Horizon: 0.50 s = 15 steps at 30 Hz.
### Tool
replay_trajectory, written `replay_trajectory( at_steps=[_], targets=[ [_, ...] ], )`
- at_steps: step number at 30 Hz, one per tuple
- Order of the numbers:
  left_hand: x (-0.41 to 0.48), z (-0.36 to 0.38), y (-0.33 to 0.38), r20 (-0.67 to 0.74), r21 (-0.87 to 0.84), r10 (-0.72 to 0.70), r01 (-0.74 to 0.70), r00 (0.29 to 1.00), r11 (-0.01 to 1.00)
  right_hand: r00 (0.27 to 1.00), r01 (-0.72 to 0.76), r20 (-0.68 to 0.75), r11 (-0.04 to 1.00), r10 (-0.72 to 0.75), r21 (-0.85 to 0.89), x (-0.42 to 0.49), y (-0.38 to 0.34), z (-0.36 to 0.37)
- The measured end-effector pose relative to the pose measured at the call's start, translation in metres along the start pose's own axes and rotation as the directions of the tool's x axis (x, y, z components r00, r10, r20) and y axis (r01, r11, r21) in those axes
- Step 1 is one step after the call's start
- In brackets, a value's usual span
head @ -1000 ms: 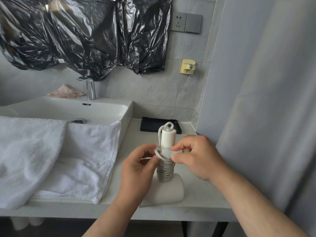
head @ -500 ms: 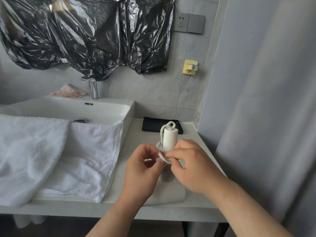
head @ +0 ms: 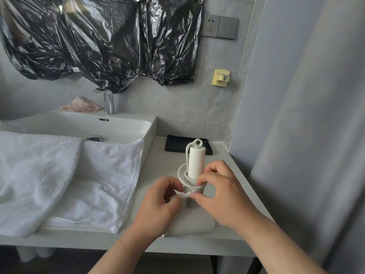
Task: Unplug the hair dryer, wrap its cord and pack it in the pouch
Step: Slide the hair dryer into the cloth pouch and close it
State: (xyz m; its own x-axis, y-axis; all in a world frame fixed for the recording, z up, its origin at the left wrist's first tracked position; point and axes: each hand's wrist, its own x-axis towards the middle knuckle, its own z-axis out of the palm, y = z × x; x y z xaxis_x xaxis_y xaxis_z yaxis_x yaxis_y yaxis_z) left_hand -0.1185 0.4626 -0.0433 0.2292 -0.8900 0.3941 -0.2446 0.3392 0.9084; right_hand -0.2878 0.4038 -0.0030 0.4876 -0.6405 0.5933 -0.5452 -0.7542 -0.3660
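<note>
Standing head-down near the front edge of the counter, the white hair dryer points its handle straight up, with a small hanging loop at the top. Its white cord is coiled several times round the lower part of the handle. The left hand pinches a loose stretch of that cord between thumb and fingers, just left of the handle. The right hand sits against the handle's right side, fingers curled, forefinger on the upper coils and thumb pressing the cord lower down, close to the left hand's fingertips.

A flat black item, possibly the pouch, lies at the far end of the counter behind the dryer. To the left, a white towel drapes over the near rim of the sink, with a chrome faucet beyond. Black plastic bags cover the wall above; a socket and a yellow hook sit to their right.
</note>
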Motion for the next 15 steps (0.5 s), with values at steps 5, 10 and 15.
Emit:
replay_trajectory(
  at_steps=[5, 10, 15],
  targets=[
    [-0.003, 0.001, -0.002, 0.140, 0.150, 0.046, -0.067, 0.989, 0.986, 0.996, -0.013, -0.083, 0.993, 0.023, 0.121, -0.004, 0.001, 0.008],
    [-0.007, 0.006, -0.008, 0.154, 0.276, 0.130, -0.169, 0.980, 0.946, 0.970, -0.199, -0.075, 0.936, 0.230, 0.291, 0.003, -0.005, 0.014],
    [-0.011, 0.006, -0.012, 0.157, 0.316, 0.230, -0.269, 0.961, 0.910, 0.965, -0.238, 0.018, 0.849, 0.261, 0.472, 0.008, -0.004, 0.012]
  ],
)
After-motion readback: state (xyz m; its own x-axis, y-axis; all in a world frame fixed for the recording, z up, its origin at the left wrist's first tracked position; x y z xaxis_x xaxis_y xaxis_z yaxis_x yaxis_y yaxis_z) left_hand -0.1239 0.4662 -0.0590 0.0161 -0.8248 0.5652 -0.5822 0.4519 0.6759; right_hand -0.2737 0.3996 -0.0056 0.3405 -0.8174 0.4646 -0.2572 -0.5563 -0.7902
